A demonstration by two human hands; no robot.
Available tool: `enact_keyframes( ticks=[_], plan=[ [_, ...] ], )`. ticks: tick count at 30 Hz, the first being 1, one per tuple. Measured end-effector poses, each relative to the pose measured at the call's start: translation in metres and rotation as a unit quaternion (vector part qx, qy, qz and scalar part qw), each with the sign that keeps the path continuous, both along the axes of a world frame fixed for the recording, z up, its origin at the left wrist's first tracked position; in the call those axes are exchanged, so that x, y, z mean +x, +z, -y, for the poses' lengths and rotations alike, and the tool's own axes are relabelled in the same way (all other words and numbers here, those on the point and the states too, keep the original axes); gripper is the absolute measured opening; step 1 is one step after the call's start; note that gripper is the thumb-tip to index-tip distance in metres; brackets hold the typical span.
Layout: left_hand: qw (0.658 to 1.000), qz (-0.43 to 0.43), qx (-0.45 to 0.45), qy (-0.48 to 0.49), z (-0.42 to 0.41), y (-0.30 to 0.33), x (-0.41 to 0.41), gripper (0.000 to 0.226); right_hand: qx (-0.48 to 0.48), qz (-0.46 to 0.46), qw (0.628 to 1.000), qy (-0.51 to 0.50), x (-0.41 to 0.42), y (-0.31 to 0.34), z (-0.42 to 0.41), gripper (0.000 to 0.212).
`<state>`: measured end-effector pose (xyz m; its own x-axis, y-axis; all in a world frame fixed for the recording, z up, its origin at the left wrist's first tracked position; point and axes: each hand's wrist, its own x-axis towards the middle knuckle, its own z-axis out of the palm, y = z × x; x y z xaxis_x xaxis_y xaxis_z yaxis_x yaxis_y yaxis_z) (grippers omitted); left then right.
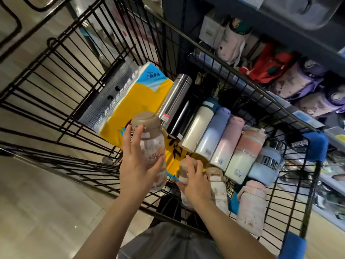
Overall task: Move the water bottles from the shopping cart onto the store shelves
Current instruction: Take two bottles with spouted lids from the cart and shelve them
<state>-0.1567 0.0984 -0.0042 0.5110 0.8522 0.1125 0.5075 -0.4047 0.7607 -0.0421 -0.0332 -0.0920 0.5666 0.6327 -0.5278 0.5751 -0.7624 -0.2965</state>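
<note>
The left hand (139,165) grips a clear leaf-print bottle with a tan lid (149,146), lifted above the black wire shopping cart (78,101). The right hand (195,182) curls around a second tan-lidded bottle (183,171) lying in the cart, beside a row of flasks (211,135).

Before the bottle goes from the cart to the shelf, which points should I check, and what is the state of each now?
1. Left hand holds the clear bottle firmly: ok, fingers wrap its body.
2. Its brown lid is closed: cannot tell.
3. Bottle is clear of the cart wires: ok, it is held above the tissue pack.
4. Right hand has a grip on the second bottle: cannot tell, it rests on the bottle, but the fingers' hold is hidden.
5. Free place on the shelf: cannot tell, the visible parts hold bottles and boxes.
</note>
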Motion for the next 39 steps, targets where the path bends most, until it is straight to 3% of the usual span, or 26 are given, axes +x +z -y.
enact_keyframes(
  ticks=[4,9,13,19,30,35,39],
  plan=[
    [1.000,-0.005,0.004,0.002,0.001,0.002,0.001,0.098,0.051,0.003,0.999,-0.008,0.005,0.009,0.001,0.087],
    [0.999,0.035,0.010,-0.021,0.011,0.012,0.010,0.099,0.181,0.043,0.982,-0.014,0.020,0.052,0.007,0.084],
    [0.995,0.083,0.037,-0.035,0.033,0.028,0.027,0.096,0.309,0.086,0.945,-0.072,0.035,0.099,0.028,0.077],
    [0.980,0.140,0.128,-0.052,0.092,0.069,0.059,0.082,0.430,0.100,0.887,-0.132,0.066,0.163,0.090,0.085],
    [0.921,0.256,0.203,-0.210,0.332,0.137,0.179,0.081,0.587,0.199,0.746,-0.243,0.145,0.256,0.358,0.080],
    [0.891,0.318,0.151,-0.286,0.462,0.172,0.247,0.089,0.599,0.293,0.681,-0.304,0.173,0.295,0.501,0.082],
    [0.844,0.354,0.175,-0.362,0.539,0.194,0.294,0.097,0.580,0.390,0.630,-0.338,0.192,0.321,0.585,0.084]
  ],
)
